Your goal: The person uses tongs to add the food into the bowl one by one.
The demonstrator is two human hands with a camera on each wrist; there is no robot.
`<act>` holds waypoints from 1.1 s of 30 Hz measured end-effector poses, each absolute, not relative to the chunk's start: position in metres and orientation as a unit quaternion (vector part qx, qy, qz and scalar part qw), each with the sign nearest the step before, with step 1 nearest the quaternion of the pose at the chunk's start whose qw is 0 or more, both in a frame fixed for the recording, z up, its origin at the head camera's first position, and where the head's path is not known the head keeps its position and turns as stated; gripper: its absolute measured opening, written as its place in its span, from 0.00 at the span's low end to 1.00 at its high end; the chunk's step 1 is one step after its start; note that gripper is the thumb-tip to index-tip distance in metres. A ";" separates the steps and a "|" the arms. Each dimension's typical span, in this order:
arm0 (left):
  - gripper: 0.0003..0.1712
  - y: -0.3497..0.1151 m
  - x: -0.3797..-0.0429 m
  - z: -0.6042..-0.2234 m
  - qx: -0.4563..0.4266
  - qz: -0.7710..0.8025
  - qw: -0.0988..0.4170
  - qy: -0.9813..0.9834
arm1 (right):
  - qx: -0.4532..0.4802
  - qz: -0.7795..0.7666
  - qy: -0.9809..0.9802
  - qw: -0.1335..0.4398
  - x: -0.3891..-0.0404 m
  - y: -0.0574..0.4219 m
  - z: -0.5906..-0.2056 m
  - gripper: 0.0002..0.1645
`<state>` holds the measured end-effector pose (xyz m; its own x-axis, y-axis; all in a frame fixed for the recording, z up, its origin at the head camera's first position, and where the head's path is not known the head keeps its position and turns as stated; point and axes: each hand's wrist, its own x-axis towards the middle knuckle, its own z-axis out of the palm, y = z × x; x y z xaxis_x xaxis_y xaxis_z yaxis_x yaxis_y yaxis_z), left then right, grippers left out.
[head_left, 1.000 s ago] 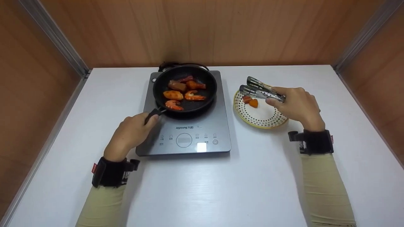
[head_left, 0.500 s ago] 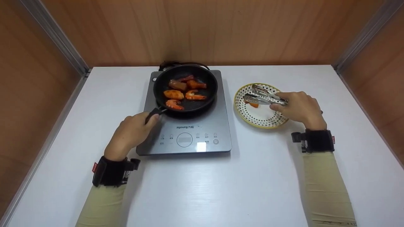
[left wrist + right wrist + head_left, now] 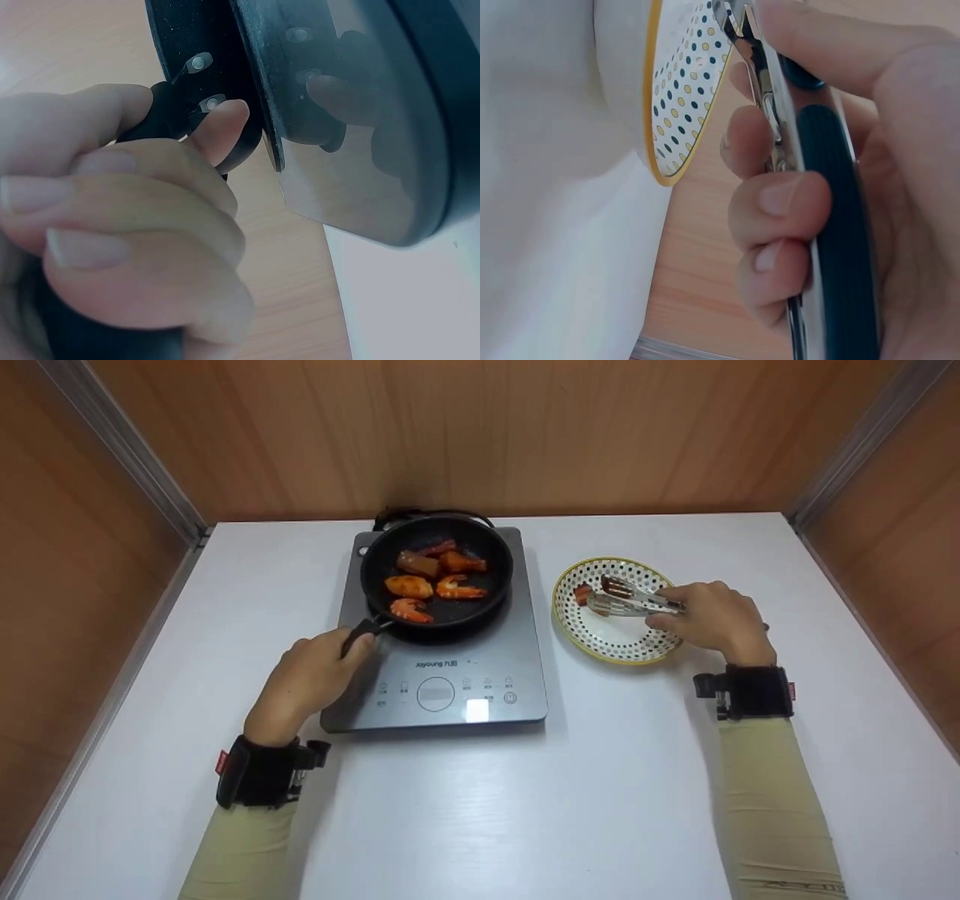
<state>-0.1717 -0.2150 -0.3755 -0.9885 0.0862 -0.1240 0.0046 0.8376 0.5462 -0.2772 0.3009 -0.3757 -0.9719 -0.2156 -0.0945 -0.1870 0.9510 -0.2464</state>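
Observation:
My left hand (image 3: pixel 311 675) grips the black handle (image 3: pixel 361 634) of a frying pan (image 3: pixel 480 606) on the induction cooker. In the pan lie two shrimp (image 3: pixel 459 587), a yellow-orange oval piece (image 3: pixel 409 586) and several reddish-brown pieces (image 3: pixel 418 562). My right hand (image 3: pixel 716 619) holds metal tongs (image 3: pixel 634 598), fingers curled round their dark green grip (image 3: pixel 832 225) in the right wrist view. The tong tips hang low over a dotted, yellow-rimmed plate (image 3: pixel 615 654), spread a little apart. A reddish piece (image 3: pixel 582 594) lies on the plate left of the tips; the orange piece is mostly hidden under them.
The silver induction cooker (image 3: pixel 450 705) has touch controls along its front, and a black cord (image 3: pixel 405 515) runs behind it. All stands on a white table (image 3: pixel 480 810) with wooden panels (image 3: pixel 480 442) at the back and sides.
My right hand has lowered the tongs toward me and slightly right, and their tips now cover most of the orange piece. The left hand and pan stay in place.

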 end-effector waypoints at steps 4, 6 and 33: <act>0.26 -0.215 -0.172 -0.376 0.023 0.283 0.072 0.956 | -0.104 -0.111 0.986 0.061 -0.277 0.302 -0.377 0.36; 0.26 -0.214 -0.172 -0.376 0.023 0.283 0.070 0.956 | -0.104 -0.110 0.987 0.059 -0.277 0.303 -0.377 0.35; 0.26 -0.215 -0.171 -0.375 0.020 0.283 0.071 0.956 | -0.094 -0.109 0.987 0.073 -0.275 0.303 -0.371 0.33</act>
